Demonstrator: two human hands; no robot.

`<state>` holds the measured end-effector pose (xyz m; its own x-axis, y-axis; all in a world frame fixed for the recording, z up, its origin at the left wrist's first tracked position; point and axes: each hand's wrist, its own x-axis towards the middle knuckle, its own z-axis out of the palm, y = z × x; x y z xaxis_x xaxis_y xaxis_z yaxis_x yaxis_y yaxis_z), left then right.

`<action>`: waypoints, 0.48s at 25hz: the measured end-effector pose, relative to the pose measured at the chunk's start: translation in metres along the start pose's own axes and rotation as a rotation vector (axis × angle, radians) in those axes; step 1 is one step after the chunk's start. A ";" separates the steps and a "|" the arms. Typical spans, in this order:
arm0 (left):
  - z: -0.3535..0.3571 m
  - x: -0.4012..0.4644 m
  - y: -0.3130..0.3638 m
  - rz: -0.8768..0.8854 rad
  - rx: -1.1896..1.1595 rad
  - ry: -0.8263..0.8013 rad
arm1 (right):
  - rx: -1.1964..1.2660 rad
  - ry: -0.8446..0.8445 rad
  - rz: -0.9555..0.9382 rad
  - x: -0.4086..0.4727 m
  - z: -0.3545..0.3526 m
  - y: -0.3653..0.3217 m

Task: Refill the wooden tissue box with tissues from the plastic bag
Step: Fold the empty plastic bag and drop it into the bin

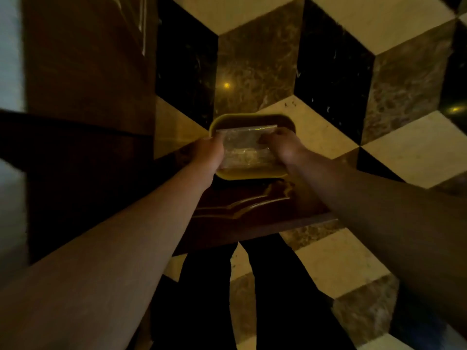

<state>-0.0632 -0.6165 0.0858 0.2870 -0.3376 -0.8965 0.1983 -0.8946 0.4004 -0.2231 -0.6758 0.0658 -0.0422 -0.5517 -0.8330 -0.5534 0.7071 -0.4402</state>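
Hands grip a clear plastic bag [246,147] of tissues, its long axis running left to right, the left hand [211,154] pinching one short end and the right hand [283,146] the other. It sits over a rounded, glossy yellow-rimmed box [252,120] atop dark carved wood [252,205], above polished cube-patterned marble floor [328,72].

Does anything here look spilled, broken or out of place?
Nothing stands out. Both hands, left and right, hold the clear bag level over the open box. Nothing appears spilled on the tiled floor, though the picture is dim and blurred.
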 end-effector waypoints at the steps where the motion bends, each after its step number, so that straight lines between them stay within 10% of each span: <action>1: 0.011 0.019 -0.009 0.000 -0.003 -0.007 | -0.012 -0.010 0.017 0.020 0.003 0.010; 12: 0.088 0.208 -0.079 -0.109 0.164 0.082 | -0.043 -0.090 0.154 0.198 0.045 0.101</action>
<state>-0.1020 -0.6419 -0.1486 0.3484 -0.2171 -0.9119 0.0788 -0.9626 0.2593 -0.2495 -0.6939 -0.1588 -0.0560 -0.3949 -0.9170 -0.5812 0.7597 -0.2917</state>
